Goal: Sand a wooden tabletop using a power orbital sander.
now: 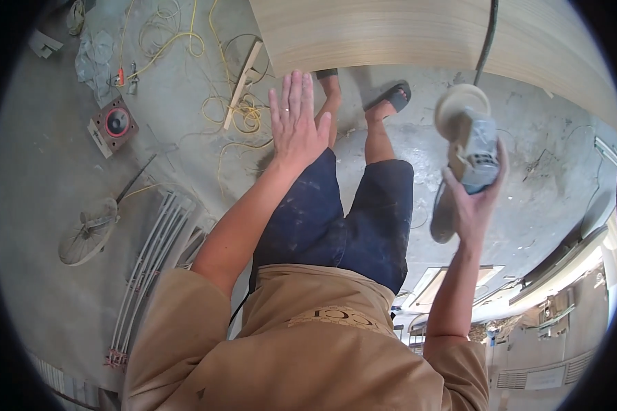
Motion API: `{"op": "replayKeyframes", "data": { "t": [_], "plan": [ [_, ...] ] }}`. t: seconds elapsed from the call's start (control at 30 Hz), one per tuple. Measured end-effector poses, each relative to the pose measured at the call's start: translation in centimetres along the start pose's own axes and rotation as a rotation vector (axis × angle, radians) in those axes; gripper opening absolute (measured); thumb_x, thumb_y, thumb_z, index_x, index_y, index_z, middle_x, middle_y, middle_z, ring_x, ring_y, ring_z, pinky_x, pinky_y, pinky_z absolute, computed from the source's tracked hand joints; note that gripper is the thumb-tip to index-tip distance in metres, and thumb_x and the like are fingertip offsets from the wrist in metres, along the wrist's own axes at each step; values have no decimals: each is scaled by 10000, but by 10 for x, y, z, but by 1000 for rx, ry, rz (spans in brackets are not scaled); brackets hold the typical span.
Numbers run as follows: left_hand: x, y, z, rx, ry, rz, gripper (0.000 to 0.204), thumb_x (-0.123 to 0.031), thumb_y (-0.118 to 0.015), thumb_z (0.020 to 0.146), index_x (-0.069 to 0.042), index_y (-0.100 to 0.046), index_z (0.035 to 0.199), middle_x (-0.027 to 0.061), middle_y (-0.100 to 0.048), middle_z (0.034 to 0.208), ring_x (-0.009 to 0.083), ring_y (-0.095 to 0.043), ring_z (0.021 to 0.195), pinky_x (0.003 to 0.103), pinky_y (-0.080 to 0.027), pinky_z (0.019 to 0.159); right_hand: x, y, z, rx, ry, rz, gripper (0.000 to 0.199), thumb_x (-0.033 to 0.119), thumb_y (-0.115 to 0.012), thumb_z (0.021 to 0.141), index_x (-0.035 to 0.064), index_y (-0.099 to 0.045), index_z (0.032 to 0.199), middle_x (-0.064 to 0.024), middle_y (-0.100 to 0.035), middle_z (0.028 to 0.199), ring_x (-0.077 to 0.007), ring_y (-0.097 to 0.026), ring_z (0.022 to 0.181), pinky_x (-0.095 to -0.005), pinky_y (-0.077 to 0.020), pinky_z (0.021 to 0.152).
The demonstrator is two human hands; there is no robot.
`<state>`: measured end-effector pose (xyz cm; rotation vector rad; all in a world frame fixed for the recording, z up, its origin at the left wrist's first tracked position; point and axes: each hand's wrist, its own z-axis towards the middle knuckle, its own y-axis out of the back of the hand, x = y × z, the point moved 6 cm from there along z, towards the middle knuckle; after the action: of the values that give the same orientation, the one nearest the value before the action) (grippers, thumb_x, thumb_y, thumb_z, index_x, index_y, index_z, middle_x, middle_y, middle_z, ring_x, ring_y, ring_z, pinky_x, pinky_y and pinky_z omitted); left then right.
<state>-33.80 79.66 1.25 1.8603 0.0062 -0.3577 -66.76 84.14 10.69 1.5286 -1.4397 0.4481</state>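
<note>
My right hand (478,205) is wrapped round the body of a dusty disc sander (474,147). Its round pale pad (463,109) faces the wood-grain panel (404,34) and sits just below that panel's near edge in view. A dark cord (485,44) runs up across the panel from beside the sander. Left of it, my left hand (298,127) is held out flat with straight fingers and holds nothing. Its fingertips are close to the panel's left corner; whether they touch it I cannot tell.
Yellow cords (247,113) lie tangled on the concrete floor round a wooden strip (243,85). At the left are a speaker (116,123), a pedestal fan (89,233) and long metal rods (144,274). My sandalled foot (394,99) stands by the panel.
</note>
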Motion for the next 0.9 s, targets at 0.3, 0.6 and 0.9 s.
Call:
{"op": "replayKeyframes", "data": {
  "t": [0.3,0.6,0.9],
  "plan": [
    [-16,-4,5,-67,159,37,940,-384,-686,934,-44,-224,1679,219,-249,1714,401,-191,1600,629,-73,1283,4,-78,20,212,90,-146,923,217,-920,751,97,-452,1537,-220,-631,1416,-399,-634,1291,-442,-525,1048],
    [97,-45,-74,1,613,-122,951,-442,-725,911,-12,-284,1635,227,-301,1671,414,-266,1559,578,-170,1278,-4,-76,35,143,77,-84,908,158,-889,816,79,-388,1568,-213,-662,1323,-290,-653,1214,-409,-513,1044],
    [199,-88,-197,274,1025,-221,878,-448,-750,910,-19,-398,1590,243,-378,1637,397,-312,1548,492,-249,1275,31,-156,15,268,141,-225,932,201,-902,795,103,-396,1572,-213,-648,1366,-311,-651,1245,-404,-502,1066]
  ]
}}
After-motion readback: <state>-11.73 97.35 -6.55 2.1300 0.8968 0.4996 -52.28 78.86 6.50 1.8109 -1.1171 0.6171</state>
